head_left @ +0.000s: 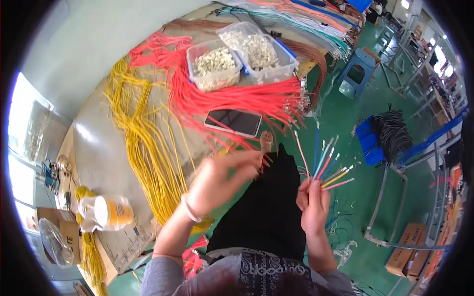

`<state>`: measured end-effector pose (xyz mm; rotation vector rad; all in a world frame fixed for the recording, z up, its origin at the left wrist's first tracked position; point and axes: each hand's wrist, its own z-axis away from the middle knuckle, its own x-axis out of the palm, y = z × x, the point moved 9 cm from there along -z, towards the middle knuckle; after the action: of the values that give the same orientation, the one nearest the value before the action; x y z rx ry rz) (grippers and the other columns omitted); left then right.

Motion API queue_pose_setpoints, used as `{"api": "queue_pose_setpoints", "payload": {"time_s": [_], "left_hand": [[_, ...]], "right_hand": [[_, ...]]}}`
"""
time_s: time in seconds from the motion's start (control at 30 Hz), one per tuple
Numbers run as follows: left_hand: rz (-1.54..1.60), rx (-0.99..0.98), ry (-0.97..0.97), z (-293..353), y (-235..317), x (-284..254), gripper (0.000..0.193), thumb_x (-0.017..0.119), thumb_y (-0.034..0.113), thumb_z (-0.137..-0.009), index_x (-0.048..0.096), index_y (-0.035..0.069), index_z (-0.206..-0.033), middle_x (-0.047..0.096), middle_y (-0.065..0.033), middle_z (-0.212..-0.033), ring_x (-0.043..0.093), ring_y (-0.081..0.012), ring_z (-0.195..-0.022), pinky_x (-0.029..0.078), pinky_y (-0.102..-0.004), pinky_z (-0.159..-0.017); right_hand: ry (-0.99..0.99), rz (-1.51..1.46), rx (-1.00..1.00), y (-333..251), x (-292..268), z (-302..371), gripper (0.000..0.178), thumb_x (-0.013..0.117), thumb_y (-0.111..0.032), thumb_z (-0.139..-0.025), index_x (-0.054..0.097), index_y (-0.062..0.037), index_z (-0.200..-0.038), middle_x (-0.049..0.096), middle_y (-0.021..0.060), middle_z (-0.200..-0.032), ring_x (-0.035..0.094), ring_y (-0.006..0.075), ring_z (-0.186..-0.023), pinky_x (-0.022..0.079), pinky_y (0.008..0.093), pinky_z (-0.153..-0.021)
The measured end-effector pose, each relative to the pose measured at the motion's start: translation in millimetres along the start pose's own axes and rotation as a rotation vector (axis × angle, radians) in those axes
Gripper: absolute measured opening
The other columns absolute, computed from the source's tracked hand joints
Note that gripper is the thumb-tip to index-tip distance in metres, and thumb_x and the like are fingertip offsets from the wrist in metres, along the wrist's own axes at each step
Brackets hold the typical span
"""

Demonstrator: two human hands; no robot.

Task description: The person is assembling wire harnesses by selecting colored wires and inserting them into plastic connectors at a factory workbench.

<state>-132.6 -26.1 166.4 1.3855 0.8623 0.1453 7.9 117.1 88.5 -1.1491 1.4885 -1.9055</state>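
Fanned out from my right hand (314,204) is a small bunch of wires (323,165) in red, pink, blue, teal, white and yellow. Its thumb and fingers pinch the bunch, and the stripped or terminal-tipped ends point up and outward. My left hand (217,180), smeared by motion, hovers over the table's edge to the left of the bunch, fingers curled toward the thumb. Whether anything is between its fingertips cannot be made out. Just beyond it lie red wires (232,101) with metal-tipped ends and a dark-screened phone (233,122).
Long yellow wires (143,153) run down the table's left side. Two clear plastic tubs (215,81) of small pale connectors stand at the back. On the right are a blue stool (358,69), a blue crate (370,143) with black cables, a metal frame (380,202) and cardboard boxes (407,249).
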Motion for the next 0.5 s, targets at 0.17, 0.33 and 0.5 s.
{"api": "queue_pose_setpoints", "payload": {"time_s": [0.17,0.33,0.5], "left_hand": [[-0.345,0.334,0.319,-167.3,12.7,-71.8,0.017,0.061,0.008,-0.084,0.067,0.001,-0.098,0.069,-0.015,-0.089,0.067,-0.0241,-0.083,0.051,-0.0316,-0.075],[-1.052,0.109,-0.027,-346.6,-93.7,-64.2,0.029,0.068,0.029,-0.079,0.068,0.006,-0.098,0.067,-0.0141,-0.095,0.064,-0.0334,-0.086,0.051,-0.0435,-0.08],[-1.239,0.111,-0.181,-380.0,-119.5,-24.3,0.048,0.068,0.037,-0.08,0.058,0.003,-0.112,0.059,-0.0146,-0.118,0.057,-0.033,-0.11,0.049,-0.042,-0.088]], "right_hand": [[0.011,-0.003,0.085,9.9,-11.5,-18.7,0.037,0.034,-0.03,-0.102,0.05,-0.0035,-0.082,0.031,-0.0055,-0.052,0.025,0.0031,-0.043,0.019,0.0218,-0.041],[0.051,-0.099,0.146,19.9,-25.0,-32.0,0.036,0.036,-0.023,-0.102,0.052,-0.0008,-0.079,0.035,-0.0049,-0.053,0.027,0.0026,-0.043,0.019,0.0215,-0.04],[0.139,-0.075,0.15,28.4,-46.1,-44.7,0.037,0.037,-0.026,-0.102,0.052,-0.0013,-0.08,0.035,-0.005,-0.053,0.027,0.0024,-0.043,0.02,0.0206,-0.041]]}}
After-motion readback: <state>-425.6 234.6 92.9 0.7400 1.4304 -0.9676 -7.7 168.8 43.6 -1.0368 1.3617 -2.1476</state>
